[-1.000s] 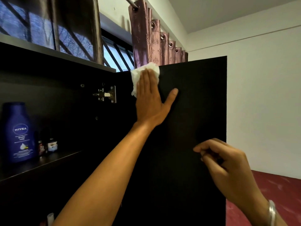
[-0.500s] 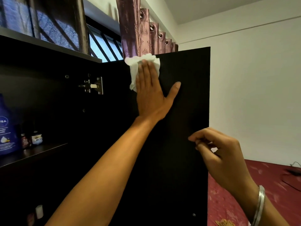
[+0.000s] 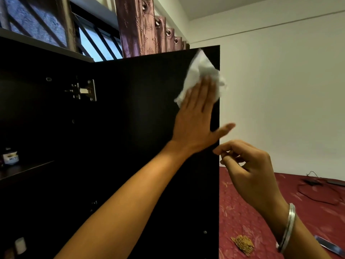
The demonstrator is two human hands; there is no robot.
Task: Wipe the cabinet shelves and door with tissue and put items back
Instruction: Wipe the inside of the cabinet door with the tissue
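Tissue (image 3: 200, 71) under left hand (image 3: 194, 126), overhanging door (image 3: 140, 128) edge.

We face the open cabinet door (image 3: 141, 146), hinged (image 3: 85, 90) at its left to the cabinet, with the shelf (image 3: 24, 170) further left carrying a small jar (image 3: 10, 157). Our left hand (image 3: 196, 120) lies flat on the door near its upper right corner, the tissue (image 3: 200, 71) under its fingers and overhanging the door's right edge. Our right hand (image 3: 248, 171) sits below it, just beside that edge. Behind the door hang the curtains (image 3: 143, 28); to the right lies the bed (image 3: 280, 212)
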